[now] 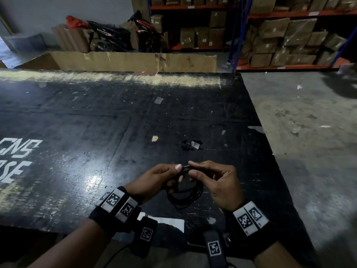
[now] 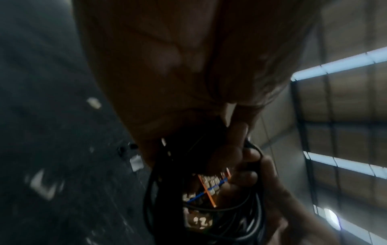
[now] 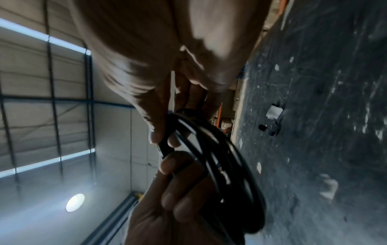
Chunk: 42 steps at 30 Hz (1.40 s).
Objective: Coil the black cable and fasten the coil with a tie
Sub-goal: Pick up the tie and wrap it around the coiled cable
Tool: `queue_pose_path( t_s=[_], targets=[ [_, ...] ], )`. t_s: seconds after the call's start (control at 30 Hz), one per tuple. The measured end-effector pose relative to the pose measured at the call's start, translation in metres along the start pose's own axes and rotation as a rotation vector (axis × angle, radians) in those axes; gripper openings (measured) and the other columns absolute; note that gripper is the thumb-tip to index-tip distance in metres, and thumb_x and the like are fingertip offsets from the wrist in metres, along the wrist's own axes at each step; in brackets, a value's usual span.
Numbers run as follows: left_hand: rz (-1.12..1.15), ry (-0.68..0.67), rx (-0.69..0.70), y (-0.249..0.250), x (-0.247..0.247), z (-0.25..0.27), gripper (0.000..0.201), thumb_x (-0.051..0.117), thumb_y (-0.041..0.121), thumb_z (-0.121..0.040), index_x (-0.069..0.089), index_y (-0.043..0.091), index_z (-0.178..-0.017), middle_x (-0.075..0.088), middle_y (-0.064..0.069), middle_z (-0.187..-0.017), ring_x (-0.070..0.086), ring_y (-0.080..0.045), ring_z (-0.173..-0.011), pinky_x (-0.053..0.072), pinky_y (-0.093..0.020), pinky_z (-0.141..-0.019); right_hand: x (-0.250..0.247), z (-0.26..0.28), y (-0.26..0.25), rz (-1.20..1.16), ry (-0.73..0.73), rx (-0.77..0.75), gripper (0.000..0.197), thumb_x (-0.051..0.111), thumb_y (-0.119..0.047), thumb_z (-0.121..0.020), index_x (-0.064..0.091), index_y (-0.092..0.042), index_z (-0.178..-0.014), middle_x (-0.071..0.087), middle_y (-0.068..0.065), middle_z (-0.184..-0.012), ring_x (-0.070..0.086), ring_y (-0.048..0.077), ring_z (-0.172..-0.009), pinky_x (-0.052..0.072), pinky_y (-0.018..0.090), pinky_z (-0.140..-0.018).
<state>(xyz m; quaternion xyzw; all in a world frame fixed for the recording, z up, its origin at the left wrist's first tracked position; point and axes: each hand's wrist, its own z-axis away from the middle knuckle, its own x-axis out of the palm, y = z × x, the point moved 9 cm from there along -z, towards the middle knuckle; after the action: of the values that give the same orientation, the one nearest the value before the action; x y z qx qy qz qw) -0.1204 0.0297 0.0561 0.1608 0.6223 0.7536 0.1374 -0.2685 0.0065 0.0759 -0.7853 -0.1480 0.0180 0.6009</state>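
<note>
Cable coil (image 1: pixel 185 192) held above the table (image 1: pixel 77 132): left hand (image 1: pixel 162 180) and right hand (image 1: pixel 214 182) pinch its 12 o'clock edge, apparently keeping loops gathered for tying.

We are in a warehouse: behind the black table (image 1: pixel 135 105) stand racks (image 1: pixel 289 15) full of boxes (image 1: pixel 274 28), with motorbikes (image 1: pixel 116 35) parked beside them on a concrete floor (image 1: pixel 309 117).

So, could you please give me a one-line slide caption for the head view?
Both hands, left hand and right hand, pinch the coiled black cable above a scuffed black table.
</note>
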Motion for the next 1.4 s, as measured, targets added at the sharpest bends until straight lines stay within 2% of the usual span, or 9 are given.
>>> queue_pose_path(
  t_s=[0.17, 0.4, 0.53, 0.63, 0.83, 0.93, 1.1, 1.3, 1.4],
  targets=[
    [0.247, 0.019, -0.078, -0.011, 0.007, -0.002, 0.037, 0.045, 0.034, -0.101, 0.063, 0.012, -0.078, 0.034, 0.006, -0.058, 0.022, -0.018, -0.062, 0.021, -0.029, -0.059, -0.005, -0.002, 0.007, -0.140, 0.090, 0.034, 0.023, 0.076, 0.008, -0.077, 0.078, 0.001, -0.099, 0.081, 0.010, -0.084, 0.075, 0.019, -0.069, 0.061, 0.024, -0.070],
    [0.145, 0.080, -0.009, -0.014, -0.023, -0.003, 0.036, 0.044, 0.030, -0.103, 0.059, 0.012, -0.076, 0.019, -0.006, -0.067, 0.013, -0.024, -0.063, 0.014, -0.033, -0.062, 0.009, -0.017, 0.010, 0.018, -0.112, 0.090, 0.021, 0.074, -0.006, -0.083, 0.078, -0.001, -0.103, 0.081, 0.014, -0.097, 0.078, 0.022, -0.088, 0.062, 0.026, -0.081],
    [0.148, 0.164, -0.017, -0.027, -0.057, -0.004, 0.036, 0.047, 0.032, -0.101, 0.060, 0.016, -0.071, 0.034, 0.002, -0.063, 0.025, -0.012, -0.057, 0.010, -0.042, -0.067, -0.010, -0.064, 0.034, 0.346, -0.118, 0.092, 0.019, 0.060, 0.002, -0.095, 0.076, -0.003, -0.105, 0.080, 0.009, -0.099, 0.077, 0.022, -0.091, 0.059, 0.026, -0.083],
    [0.163, 0.187, -0.018, -0.034, -0.082, -0.006, 0.036, 0.050, 0.036, -0.100, 0.060, 0.018, -0.070, 0.017, -0.013, -0.072, 0.015, -0.025, -0.064, 0.009, -0.044, -0.069, -0.039, -0.122, 0.048, 0.856, -0.043, 0.002, 0.025, 0.058, 0.001, -0.090, 0.076, -0.016, -0.097, 0.077, -0.003, -0.094, 0.073, 0.013, -0.086, 0.056, 0.025, -0.081],
    [0.199, 0.206, -0.056, -0.048, -0.118, -0.014, 0.035, 0.058, 0.042, -0.096, 0.060, 0.016, -0.071, 0.018, -0.010, -0.069, 0.015, -0.022, -0.062, 0.008, -0.042, -0.066, -0.030, -0.206, 0.115, 1.199, -0.382, 0.173, 0.040, 0.053, 0.005, -0.081, 0.075, -0.023, -0.100, 0.069, -0.003, -0.109, 0.065, 0.017, -0.102, 0.050, 0.029, -0.085],
    [0.231, 0.199, -0.073, -0.051, -0.128, -0.021, 0.034, 0.051, 0.034, -0.098, 0.060, 0.015, -0.070, 0.022, -0.001, -0.062, 0.017, -0.015, -0.056, 0.009, -0.039, -0.064, -0.024, -0.219, 0.156, 1.206, -0.524, 0.326, 0.048, 0.055, 0.010, -0.077, 0.076, -0.028, -0.098, 0.066, -0.005, -0.110, 0.066, 0.020, -0.109, 0.056, 0.038, -0.094],
    [0.205, 0.176, -0.049, -0.050, -0.143, -0.036, 0.036, 0.056, 0.042, -0.096, 0.059, 0.016, -0.071, 0.013, -0.015, -0.073, 0.012, -0.025, -0.062, 0.013, -0.039, -0.064, -0.019, -0.222, 0.175, 1.183, -0.550, 0.354, 0.035, 0.065, 0.011, -0.078, 0.082, -0.016, -0.094, 0.063, -0.009, -0.097, 0.067, 0.022, -0.108, 0.056, 0.039, -0.097],
    [0.240, 0.206, -0.044, -0.042, -0.152, -0.055, 0.033, 0.048, 0.034, -0.096, 0.053, 0.010, -0.075, 0.032, 0.008, -0.055, 0.026, -0.004, -0.047, 0.007, -0.044, -0.068, -0.049, -0.213, 0.169, 1.147, -0.424, 0.378, 0.017, 0.077, -0.007, -0.079, 0.083, -0.022, -0.082, 0.078, -0.004, -0.102, 0.071, 0.012, -0.098, 0.054, 0.025, -0.092],
    [0.256, 0.247, -0.016, -0.037, -0.160, -0.061, 0.032, 0.049, 0.033, -0.097, 0.056, 0.011, -0.074, 0.030, 0.007, -0.057, 0.018, -0.009, -0.053, 0.006, -0.047, -0.072, -0.057, -0.200, 0.140, 1.033, -0.327, 0.376, 0.015, 0.077, -0.006, -0.082, 0.083, -0.019, -0.087, 0.081, -0.001, -0.093, 0.072, 0.003, -0.087, 0.050, 0.012, -0.094]
  ],
)
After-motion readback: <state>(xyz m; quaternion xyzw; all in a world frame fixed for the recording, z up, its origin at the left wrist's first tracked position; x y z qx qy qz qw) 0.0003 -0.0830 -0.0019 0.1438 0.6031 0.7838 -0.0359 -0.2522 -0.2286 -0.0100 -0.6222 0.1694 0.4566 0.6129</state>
